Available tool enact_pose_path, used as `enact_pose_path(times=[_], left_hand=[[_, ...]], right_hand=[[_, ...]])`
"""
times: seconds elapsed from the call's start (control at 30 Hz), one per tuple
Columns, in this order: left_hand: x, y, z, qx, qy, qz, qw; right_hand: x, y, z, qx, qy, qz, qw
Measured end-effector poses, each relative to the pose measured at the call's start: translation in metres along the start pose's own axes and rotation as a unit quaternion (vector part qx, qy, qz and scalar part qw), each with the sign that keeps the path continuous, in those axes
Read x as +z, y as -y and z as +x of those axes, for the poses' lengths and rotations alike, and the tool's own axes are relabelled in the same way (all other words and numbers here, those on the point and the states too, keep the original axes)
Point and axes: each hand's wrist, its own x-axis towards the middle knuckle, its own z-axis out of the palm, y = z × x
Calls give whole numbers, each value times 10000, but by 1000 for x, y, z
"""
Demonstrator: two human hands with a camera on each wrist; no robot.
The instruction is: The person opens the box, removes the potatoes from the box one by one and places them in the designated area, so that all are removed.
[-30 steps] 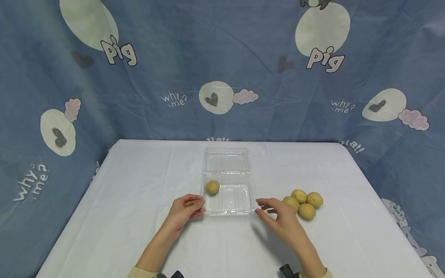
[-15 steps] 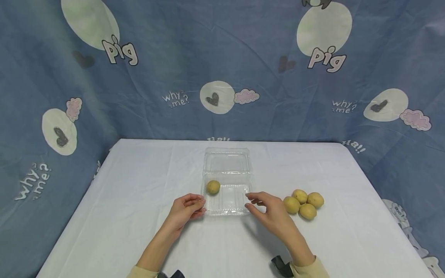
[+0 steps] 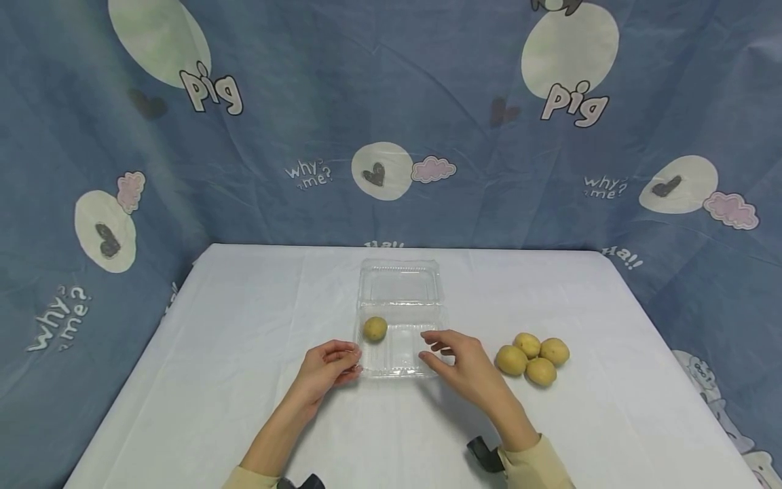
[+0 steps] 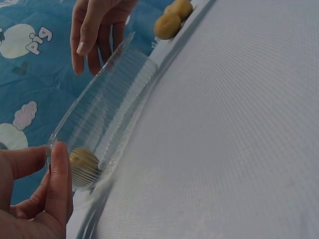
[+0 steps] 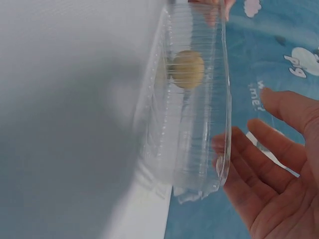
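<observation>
A clear plastic clamshell container (image 3: 408, 350) lies with its lid (image 3: 400, 284) folded back, away from the person. One small round potato (image 3: 375, 329) sits at the left inside the tray. The left hand (image 3: 328, 370) pinches the container's left rim between thumb and fingers, seen closely in the left wrist view with the potato (image 4: 83, 168) behind the ribbed wall. Over the tray's right part hovers the right hand (image 3: 462, 363), fingers spread apart and holding nothing. In the right wrist view, its fingers (image 5: 249, 169) show behind the clear rim.
Several more potatoes (image 3: 540, 371) are clustered on the white tablecloth (image 3: 244, 319), right of the right hand. A blue printed curtain (image 3: 293, 88) hangs behind the table and round its sides. Black wrist cameras (image 3: 485, 454) are worn near the cuffs.
From beside the container's right edge, the right hand has moved left over the tray, away from the potato cluster. The left hand keeps its hold, and the container stays in place.
</observation>
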Motion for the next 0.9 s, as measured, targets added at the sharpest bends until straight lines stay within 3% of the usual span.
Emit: enact_pose_path(times=[0.47, 0.9], left_hand=[[1, 1, 0, 6, -63, 65, 10000], [0, 2, 1, 41, -29, 3, 10000]], right_hand=[[15, -2, 21, 1, 438, 344, 9984], [32, -3, 39, 72, 562, 282, 9980]])
